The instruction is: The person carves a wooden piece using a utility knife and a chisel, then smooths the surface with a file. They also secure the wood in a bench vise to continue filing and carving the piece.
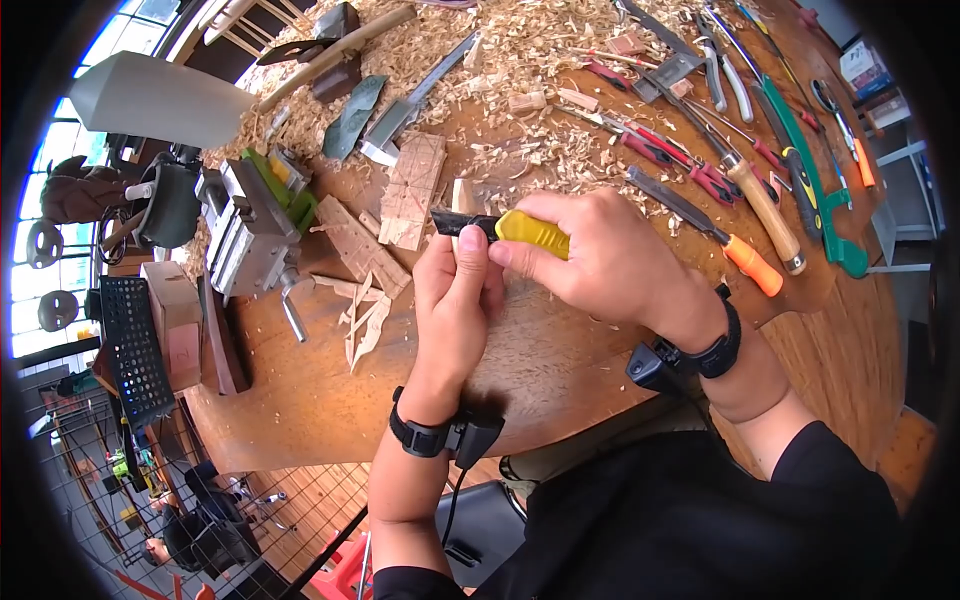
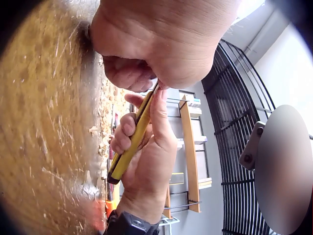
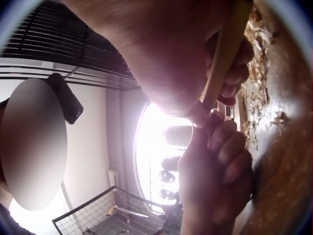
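Note:
My right hand (image 1: 620, 255) grips a yellow utility knife (image 1: 540, 234), its dark blade (image 1: 452, 222) pointing left across a slim pale piece of wood (image 1: 461, 192). That wood is held upright in my left hand (image 1: 450, 290), whose thumb lies against the blade end of the knife. Both hands meet over the front part of the bench (image 1: 560, 365). In the left wrist view the right hand (image 2: 151, 161) has its fingers wrapped round the yellow knife body (image 2: 129, 152). From the right wrist, the left hand (image 3: 215, 181) appears with curled fingers, and the wood is mostly hidden.
Wood shavings (image 1: 540, 150) cover the back of the bench. A metal vise (image 1: 250, 235) stands at the left, beside flat wooden boards (image 1: 412, 190). To the right lie an orange-handled chisel (image 1: 750, 262), a green saw (image 1: 845, 245), pliers (image 1: 735, 90) and several other tools.

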`<move>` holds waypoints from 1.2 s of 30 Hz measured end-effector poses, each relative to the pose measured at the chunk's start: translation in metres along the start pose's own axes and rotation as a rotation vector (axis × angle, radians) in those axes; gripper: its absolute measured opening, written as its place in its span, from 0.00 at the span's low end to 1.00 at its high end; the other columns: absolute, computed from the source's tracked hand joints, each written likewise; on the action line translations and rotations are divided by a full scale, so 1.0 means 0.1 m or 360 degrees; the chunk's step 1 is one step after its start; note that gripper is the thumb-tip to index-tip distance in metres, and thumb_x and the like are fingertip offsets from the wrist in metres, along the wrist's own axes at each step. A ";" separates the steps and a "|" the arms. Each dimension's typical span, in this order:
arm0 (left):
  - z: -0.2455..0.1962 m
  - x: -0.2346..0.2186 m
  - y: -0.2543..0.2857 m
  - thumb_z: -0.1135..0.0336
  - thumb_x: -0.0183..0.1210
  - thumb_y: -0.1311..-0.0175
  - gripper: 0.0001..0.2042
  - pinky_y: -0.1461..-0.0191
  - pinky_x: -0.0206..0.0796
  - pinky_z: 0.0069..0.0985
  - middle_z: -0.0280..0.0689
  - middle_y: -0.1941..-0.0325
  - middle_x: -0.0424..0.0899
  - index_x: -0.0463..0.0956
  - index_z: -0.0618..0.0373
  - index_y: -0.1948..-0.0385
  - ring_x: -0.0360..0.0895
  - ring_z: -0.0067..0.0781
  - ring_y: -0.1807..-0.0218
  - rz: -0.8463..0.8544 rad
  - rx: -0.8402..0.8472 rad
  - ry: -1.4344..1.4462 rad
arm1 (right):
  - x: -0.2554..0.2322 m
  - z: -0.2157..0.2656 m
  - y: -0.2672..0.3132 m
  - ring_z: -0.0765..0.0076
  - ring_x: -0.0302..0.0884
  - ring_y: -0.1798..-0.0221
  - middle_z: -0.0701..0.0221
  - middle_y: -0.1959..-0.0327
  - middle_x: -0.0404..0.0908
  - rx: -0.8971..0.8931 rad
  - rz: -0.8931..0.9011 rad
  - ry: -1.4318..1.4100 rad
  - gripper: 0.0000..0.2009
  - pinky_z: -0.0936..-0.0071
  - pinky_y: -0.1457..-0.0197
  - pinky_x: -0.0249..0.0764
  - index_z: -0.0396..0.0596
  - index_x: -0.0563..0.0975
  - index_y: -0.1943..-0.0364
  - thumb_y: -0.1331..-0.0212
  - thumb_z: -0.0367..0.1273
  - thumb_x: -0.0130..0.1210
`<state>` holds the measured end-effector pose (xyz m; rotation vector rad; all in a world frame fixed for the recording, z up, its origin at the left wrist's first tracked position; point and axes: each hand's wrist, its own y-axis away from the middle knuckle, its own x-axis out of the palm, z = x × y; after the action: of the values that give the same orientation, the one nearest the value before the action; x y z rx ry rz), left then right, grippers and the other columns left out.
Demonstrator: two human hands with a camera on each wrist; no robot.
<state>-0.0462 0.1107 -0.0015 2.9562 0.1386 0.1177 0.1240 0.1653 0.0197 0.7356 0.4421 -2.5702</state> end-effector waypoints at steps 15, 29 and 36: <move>-0.03 0.00 0.00 0.54 0.51 0.22 0.18 0.83 0.51 0.15 0.23 0.84 0.67 0.71 0.53 0.73 0.60 0.11 0.85 -0.0109 -0.0182 0.0018 | 0.11 -0.01 0.07 0.40 0.83 0.70 0.48 0.76 0.82 0.0010 -0.0086 0.0130 0.18 0.51 0.66 0.79 0.39 0.80 0.66 0.38 0.44 0.61; 0.01 0.01 -0.02 0.50 0.51 0.22 0.21 0.87 0.43 0.16 0.22 0.86 0.65 0.70 0.49 0.78 0.56 0.12 0.89 -0.0206 -0.0105 -0.0153 | 0.13 0.00 0.07 0.42 0.83 0.71 0.51 0.76 0.82 0.0036 -0.0121 0.0129 0.18 0.52 0.68 0.78 0.40 0.79 0.66 0.37 0.44 0.61; 0.01 0.03 -0.03 0.50 0.51 0.22 0.21 0.88 0.43 0.16 0.23 0.87 0.65 0.70 0.50 0.78 0.57 0.12 0.90 -0.0232 -0.0086 -0.0179 | 0.14 0.01 0.07 0.42 0.82 0.72 0.52 0.77 0.81 0.0021 -0.0172 0.0134 0.17 0.53 0.70 0.77 0.40 0.79 0.67 0.37 0.43 0.62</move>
<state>-0.0434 0.1139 -0.0028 2.8779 0.3290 -0.0634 0.1164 0.1542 0.0109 0.8485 0.5045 -2.6522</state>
